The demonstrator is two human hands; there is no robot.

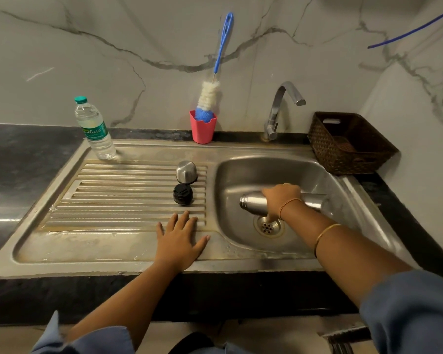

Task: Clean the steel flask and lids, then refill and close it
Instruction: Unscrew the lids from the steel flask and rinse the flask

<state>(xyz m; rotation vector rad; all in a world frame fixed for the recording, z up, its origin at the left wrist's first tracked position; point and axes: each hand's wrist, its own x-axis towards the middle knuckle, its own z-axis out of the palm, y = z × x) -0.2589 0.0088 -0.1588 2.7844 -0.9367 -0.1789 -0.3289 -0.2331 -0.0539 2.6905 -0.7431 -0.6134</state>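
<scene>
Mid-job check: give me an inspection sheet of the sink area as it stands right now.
Surface: steel drainboard and sink set in a dark counter; drainboard stained.
Job's things: flask uncapped, held sideways over the sink; steel cap and black lid side by side on the drainboard; water bottle capped, at the back; brush standing in a pink cup.
Clutter: woven basket right of the tap.
Hands: left hand flat on the drainboard; right hand grips the flask.
Cables: blue line across the upper-right wall.
Surroundings: marbled wall; no water seen running.
</scene>
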